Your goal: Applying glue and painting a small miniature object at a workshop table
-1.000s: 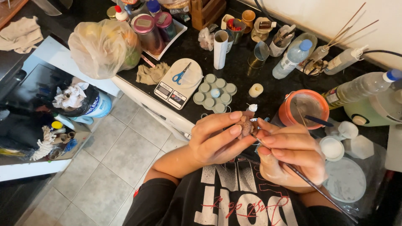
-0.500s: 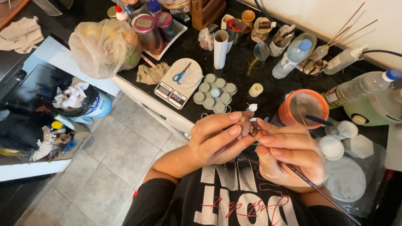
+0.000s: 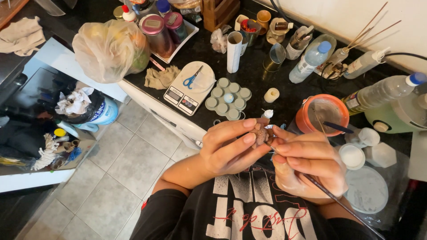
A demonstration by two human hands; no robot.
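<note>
We observe the left hand [image 3: 229,149] closed around a small brown lumpy piece [image 3: 260,134], thumb and fingertips pinching it above the edge of the dark counter [image 3: 253,80]; the right hand [image 3: 307,166] sits just beside it, fingers closed on a thin paintbrush [image 3: 338,202] whose handle runs down to the lower right, its tip touching the piece; an orange cup [image 3: 327,114] stands near, behind the right hand, with a dark stick resting across it; a grey palette of round wells [image 3: 227,98] lies behind the left hand; beside the palette we note a white kitchen scale [image 3: 189,89] carrying blue-handled scissors [image 3: 192,79]; a clear plastic bottle [image 3: 311,62] stands farther back.
</note>
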